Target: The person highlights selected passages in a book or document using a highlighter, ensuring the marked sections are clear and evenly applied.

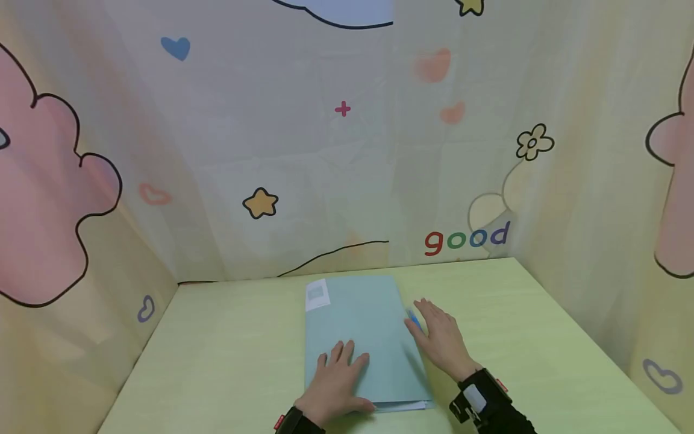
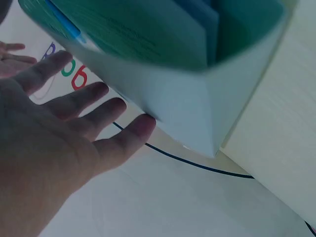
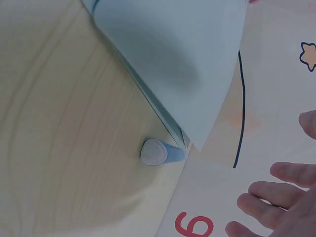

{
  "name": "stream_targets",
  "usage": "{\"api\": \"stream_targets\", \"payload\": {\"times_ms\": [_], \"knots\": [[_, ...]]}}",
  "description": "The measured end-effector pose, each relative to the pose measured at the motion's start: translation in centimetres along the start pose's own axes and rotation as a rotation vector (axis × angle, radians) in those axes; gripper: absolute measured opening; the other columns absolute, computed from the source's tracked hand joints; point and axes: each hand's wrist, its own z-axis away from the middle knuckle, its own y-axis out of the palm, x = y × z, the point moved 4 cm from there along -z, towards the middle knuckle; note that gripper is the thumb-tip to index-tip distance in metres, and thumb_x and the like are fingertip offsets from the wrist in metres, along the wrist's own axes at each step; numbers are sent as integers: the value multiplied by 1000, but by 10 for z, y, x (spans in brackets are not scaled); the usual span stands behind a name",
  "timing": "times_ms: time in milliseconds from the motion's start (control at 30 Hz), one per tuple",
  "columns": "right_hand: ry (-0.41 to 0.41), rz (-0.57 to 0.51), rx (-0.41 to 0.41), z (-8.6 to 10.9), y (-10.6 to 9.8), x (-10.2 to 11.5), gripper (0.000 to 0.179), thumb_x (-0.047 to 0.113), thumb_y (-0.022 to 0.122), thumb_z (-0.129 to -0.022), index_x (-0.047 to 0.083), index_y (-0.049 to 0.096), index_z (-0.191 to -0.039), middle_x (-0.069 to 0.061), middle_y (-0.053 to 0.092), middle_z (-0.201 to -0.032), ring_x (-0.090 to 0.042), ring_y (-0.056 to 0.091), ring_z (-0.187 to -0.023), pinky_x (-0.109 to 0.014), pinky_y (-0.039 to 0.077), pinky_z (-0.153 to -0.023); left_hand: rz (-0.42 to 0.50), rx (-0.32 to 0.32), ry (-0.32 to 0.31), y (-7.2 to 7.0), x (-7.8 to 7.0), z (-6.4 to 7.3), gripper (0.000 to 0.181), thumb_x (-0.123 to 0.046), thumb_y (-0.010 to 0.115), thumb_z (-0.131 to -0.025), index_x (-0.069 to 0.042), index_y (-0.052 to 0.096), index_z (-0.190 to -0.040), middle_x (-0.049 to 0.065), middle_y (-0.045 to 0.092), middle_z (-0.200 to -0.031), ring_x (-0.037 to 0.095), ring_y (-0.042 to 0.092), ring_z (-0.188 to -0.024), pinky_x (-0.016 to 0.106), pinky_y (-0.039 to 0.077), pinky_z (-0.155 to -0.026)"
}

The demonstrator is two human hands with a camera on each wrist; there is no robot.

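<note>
A light blue folder (image 1: 363, 325) lies on the table with its front cover down over papers. Its lower edge gapes slightly, and sheets (image 2: 163, 29) show inside in the left wrist view. My left hand (image 1: 333, 386) rests on the cover's lower left part, fingers spread. Beside the folder's right edge hovers my right hand (image 1: 441, 340), fingers extended and holding nothing. Between that hand and the folder is a small blue object (image 1: 414, 319). The right wrist view shows a blue cylinder with a pale round end (image 3: 154, 152) at the folder's edge; its kind is unclear.
The pale green-yellow table (image 1: 228, 343) extends on both sides of the folder. A printed curtain (image 1: 303, 132) encloses the back and sides. A white label (image 1: 317, 295) sits at the folder's upper left corner. A blue strip (image 2: 66, 22) shows inside the folder.
</note>
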Motion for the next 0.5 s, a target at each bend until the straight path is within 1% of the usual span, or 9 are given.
{"api": "stream_targets", "payload": {"times_ms": [67,167,233,300,400,500], "knots": [[-3,-2,-3,0,-1,1,49,28,62,-93,-5,56,-130,-27,55,-135,-43,51,-127,-62,39,-100,-12,-15,1,1,-2,0,87,-62,78,-65,-20,52,-137,17,43,-147,39,39,-136,62,37,-100],[-5,-3,-14,-1,-2,0,48,27,62,-93,-5,57,-129,-28,54,-135,-44,51,-127,-62,39,-99,-1,-25,4,1,-2,3,83,-59,79,-67,-19,53,-135,17,47,-143,40,42,-134,63,38,-100],[5,-3,-22,-2,-4,-2,47,26,61,-94,-5,56,-128,-29,53,-136,-45,50,-127,-63,39,-99,5,-34,13,-1,-2,6,79,-57,78,-69,-17,55,-133,15,52,-139,37,46,-132,61,41,-99],[27,-5,-30,-4,-7,-5,45,25,59,-96,-6,56,-128,-30,52,-137,-46,48,-128,-63,37,-100,-3,-51,30,-4,-1,10,74,-57,75,-73,-16,57,-131,12,57,-134,34,51,-128,57,46,-96],[72,-11,-46,-8,-12,-11,44,24,55,-98,-7,55,-128,-31,49,-138,-47,46,-130,-64,35,-102,-18,-100,77,-10,1,16,66,-56,69,-80,-15,58,-130,9,61,-128,30,57,-123,49,53,-88],[92,-10,-65,-11,-17,-14,42,23,50,-100,-9,54,-127,-33,48,-138,-48,45,-130,-64,34,-102,-31,-190,143,-16,3,24,60,-53,62,-88,-14,57,-132,10,62,-127,29,61,-120,43,56,-82]]}}
